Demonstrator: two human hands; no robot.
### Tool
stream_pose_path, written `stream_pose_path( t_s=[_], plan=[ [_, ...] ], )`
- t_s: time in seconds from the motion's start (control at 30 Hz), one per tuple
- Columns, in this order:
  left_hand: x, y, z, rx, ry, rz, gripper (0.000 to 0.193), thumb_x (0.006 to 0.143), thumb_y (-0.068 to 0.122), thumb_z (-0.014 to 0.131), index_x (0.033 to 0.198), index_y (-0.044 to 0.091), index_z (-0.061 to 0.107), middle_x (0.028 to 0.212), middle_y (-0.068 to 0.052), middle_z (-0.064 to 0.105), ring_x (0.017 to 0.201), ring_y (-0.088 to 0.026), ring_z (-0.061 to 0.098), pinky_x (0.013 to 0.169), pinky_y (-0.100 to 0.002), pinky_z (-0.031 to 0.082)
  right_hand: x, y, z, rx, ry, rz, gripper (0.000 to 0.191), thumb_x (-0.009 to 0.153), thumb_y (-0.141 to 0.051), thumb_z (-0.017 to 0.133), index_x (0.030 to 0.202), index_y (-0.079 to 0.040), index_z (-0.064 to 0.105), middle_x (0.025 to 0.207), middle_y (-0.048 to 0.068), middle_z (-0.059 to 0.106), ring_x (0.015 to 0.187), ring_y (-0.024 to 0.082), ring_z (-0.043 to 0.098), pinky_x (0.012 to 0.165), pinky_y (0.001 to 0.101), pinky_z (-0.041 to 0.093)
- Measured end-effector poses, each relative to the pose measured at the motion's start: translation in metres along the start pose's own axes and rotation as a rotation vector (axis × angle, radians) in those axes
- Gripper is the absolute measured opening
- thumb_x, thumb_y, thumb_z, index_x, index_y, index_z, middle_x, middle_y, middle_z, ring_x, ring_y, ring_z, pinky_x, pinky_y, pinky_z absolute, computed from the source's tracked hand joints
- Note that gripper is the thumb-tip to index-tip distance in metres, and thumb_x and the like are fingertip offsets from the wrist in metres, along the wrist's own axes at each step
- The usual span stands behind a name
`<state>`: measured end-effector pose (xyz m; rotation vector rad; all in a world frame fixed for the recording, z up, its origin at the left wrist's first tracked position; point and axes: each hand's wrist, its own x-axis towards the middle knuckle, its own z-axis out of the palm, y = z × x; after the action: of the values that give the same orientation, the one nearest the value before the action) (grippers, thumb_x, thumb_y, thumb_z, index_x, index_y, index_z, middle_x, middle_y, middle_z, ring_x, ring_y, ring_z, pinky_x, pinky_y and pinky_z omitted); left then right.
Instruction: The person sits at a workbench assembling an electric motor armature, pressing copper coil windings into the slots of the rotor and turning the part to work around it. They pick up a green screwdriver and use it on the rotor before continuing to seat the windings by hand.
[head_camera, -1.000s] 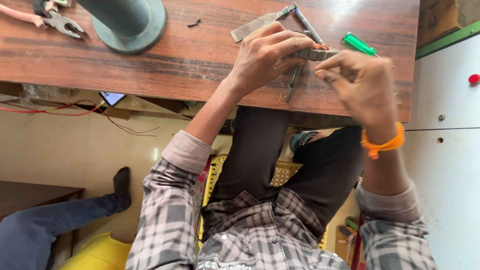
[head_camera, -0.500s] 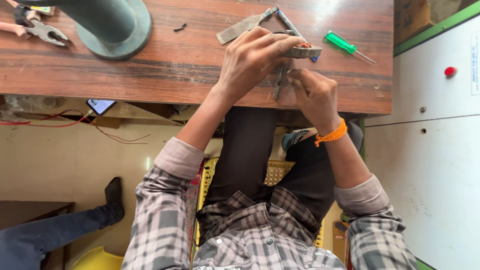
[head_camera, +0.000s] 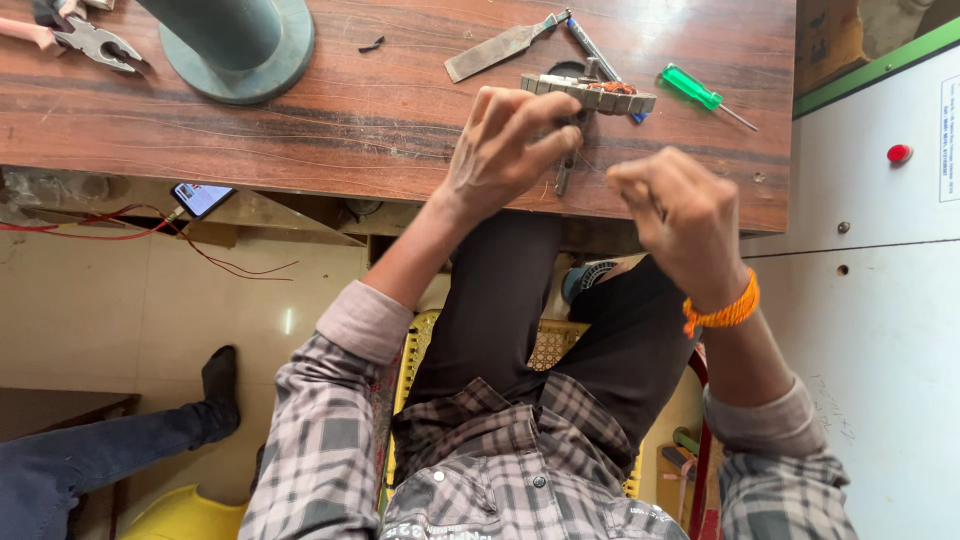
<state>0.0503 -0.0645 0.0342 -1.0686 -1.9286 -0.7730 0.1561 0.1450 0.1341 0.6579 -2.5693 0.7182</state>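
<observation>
Green-handled screwdriver (head_camera: 700, 92), flat metal file (head_camera: 497, 50) and pliers (head_camera: 90, 42) sit around on the wooden worktop (head_camera: 350, 130). Left hand (head_camera: 505, 150) pinches the grey slotted metal core (head_camera: 588, 93); right hand (head_camera: 685, 215), fisted, has pulled back from it.

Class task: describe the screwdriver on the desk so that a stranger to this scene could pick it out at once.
Start at the wooden desk and go to its end away from the round grey-green base. There, beyond the left hand and the long grey metal block it touches, lies the screwdriver. Its clear green handle sets it apart from the dull grey tools beside it.
</observation>
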Motion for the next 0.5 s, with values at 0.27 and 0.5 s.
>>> stream_pose_path(
  t_s=[0.27,0.5],
  plan=[
    [0.001,0.050,0.017,-0.590,0.236,-0.783,0.011,0.091,0.015,0.081,0.094,0.006,0.075,0.097,0.001,0.063,0.067,-0.004,0.057,0.055,-0.020,0.044,0.064,0.031,0.013,0.128,0.008,0.078,0.004,0.102,0.001,0.079,0.104,0.002,0.076,0.071,0.005,0.064,0.061,0.005,0.051,0.056,0.0254,0.037],
    [0.007,0.056,0.041,-0.988,0.377,-1.125,0.010,0.094,0.010,0.078,0.097,0.000,0.075,0.093,0.002,0.068,0.082,-0.004,0.060,0.072,-0.022,0.049,0.089,0.062,0.021,0.153,-0.075,0.141,0.005,0.099,0.001,0.078,0.104,0.001,0.079,0.065,0.001,0.058,0.057,0.003,0.052,0.050,0.0246,0.036]
  ],
)
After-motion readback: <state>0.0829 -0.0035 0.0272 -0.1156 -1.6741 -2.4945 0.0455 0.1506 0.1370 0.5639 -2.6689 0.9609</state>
